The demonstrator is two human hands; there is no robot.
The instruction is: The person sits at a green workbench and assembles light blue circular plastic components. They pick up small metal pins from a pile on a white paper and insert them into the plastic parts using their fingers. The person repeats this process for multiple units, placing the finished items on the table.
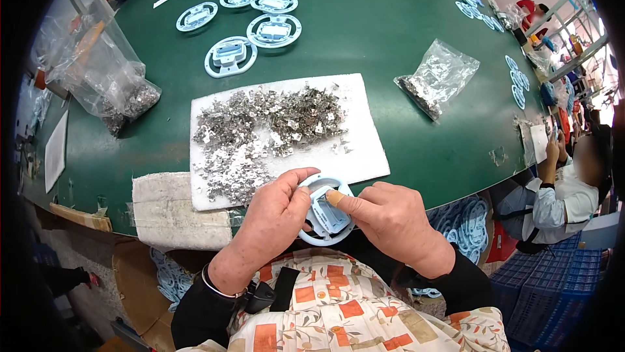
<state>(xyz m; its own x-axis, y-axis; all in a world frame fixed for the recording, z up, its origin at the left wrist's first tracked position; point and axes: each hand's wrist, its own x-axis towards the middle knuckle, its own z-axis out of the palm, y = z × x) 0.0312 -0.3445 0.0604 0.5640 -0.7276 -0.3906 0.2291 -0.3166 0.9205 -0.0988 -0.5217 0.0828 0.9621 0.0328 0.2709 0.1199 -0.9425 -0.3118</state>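
A light blue toy steering wheel [330, 218] is held just past the table's near edge, tilted toward me. Its rim is gripped at the left by my left hand [277, 212], thumb on the near face and fingers behind. My right hand [398, 220] closes round the right side, and its thumb, which has a tan covering on the tip, presses on the wheel's raised centre. Whether a small part lies under that thumb is hidden. Beyond both hands, small silvery metal clips [273, 127] are heaped on a white foam sheet [368, 150].
Several more light blue wheels [274, 30] lie on the green table [345, 13] at the far left. Plastic bags of metal pieces stand left [124, 91] and right [433, 78]. A worn pad [182, 212] covers the near edge. A person [573, 189] sits at the right.
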